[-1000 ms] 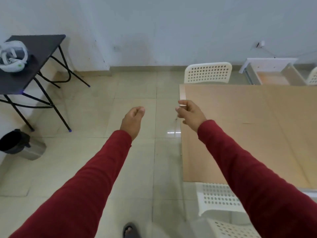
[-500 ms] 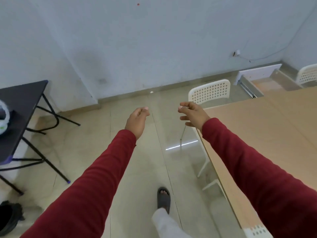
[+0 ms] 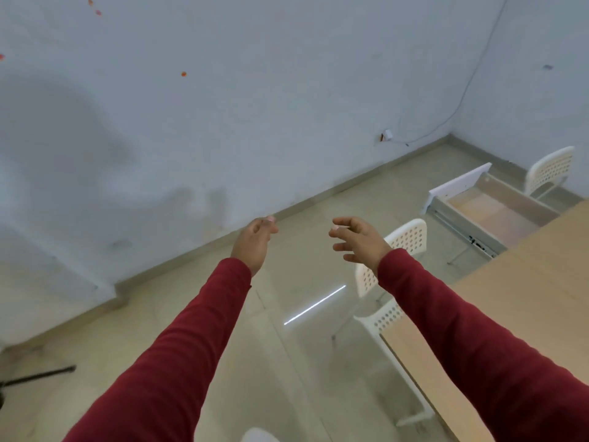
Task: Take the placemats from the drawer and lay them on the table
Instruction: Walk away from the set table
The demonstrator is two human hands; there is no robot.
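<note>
The drawer (image 3: 490, 215) stands pulled open at the right of the frame, up and to the right of both hands and well apart from them, with a white chair (image 3: 404, 240) standing between it and the nearer hand. Its long axis runs on a slant from upper left, where the white front panel sits, down to the lower right, where it disappears behind the table (image 3: 522, 301). The right hand (image 3: 358, 239) is the nearer of the two, so by my judgement it would lead any reach toward the drawer; the left hand (image 3: 255, 239) lies further off, toward the middle of the frame. Both hands are held out in the air with red sleeves behind them; the right one has its fingers spread and loosely bent, the left one has its fingers relaxed and lightly curled, and neither holds anything. Inside the drawer a flat, pale tan surface shows, which may be the placemats lying there, but the view is too soft to tell them from the drawer bottom. The table is a light wooden top filling the lower right of the frame, and no placemat lies on the part that shows. A second white chair (image 3: 549, 169) stands at the far right by the corner. The floor is pale glossy tile with a bright streak of reflected light, and the walls are pale and scuffed.
</note>
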